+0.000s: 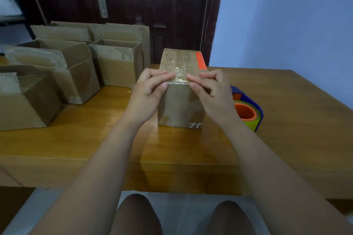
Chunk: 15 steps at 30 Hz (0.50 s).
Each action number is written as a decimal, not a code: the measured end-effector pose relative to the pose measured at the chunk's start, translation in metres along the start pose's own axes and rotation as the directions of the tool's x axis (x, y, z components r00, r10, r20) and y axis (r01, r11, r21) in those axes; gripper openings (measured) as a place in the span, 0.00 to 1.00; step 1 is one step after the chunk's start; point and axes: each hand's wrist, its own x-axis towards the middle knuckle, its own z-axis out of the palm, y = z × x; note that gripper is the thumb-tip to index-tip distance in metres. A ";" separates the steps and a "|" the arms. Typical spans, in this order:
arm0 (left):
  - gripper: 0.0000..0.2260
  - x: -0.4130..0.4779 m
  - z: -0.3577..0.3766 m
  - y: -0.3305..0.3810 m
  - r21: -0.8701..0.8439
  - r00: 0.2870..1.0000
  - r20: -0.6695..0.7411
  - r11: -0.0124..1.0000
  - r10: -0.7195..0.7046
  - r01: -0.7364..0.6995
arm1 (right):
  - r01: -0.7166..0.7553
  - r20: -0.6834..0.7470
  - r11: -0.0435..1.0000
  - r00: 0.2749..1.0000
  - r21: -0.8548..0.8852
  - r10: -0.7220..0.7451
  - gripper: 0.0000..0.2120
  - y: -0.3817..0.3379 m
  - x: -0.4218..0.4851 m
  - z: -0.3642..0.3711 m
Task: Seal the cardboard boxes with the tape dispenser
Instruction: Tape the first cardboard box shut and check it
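A closed cardboard box [181, 105] stands at the middle of the tabletop [286, 120], a strip of clear tape [180, 68] running along its top seam and over the near top edge. The left hand [150, 86] and right hand [210, 87] meet at that edge, each pinching it between a forefinger on top and a thumb on the front face. The blue tape dispenser [248, 112] lies just right of the box. Open cardboard boxes [116, 66] crowd the tabletop's left side.

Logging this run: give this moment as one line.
box: taped | left hand, right hand: pinching its near top edge | tape dispenser: idle
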 end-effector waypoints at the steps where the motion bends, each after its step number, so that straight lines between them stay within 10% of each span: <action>1: 0.13 0.001 -0.002 0.000 -0.021 1.000 0.012 1.000 -0.005 0.006 | 0.001 -0.002 1.000 1.000 0.008 -0.001 0.14 -0.001 0.000 0.000; 7: 0.14 0.003 -0.006 0.005 0.001 0.998 0.007 0.998 -0.055 0.055 | -0.342 0.055 0.899 0.939 0.276 0.340 0.27 -0.012 0.003 -0.003; 11: 0.12 -0.008 -0.023 0.010 -0.166 0.986 0.072 0.973 -0.149 0.159 | -0.707 0.382 0.476 0.694 0.523 0.610 0.24 -0.017 0.004 -0.002; 15: 0.20 -0.020 -0.033 0.020 -0.379 0.937 0.071 0.860 -0.342 0.342 | -0.599 0.376 0.585 0.800 0.547 0.468 0.20 -0.022 -0.013 0.009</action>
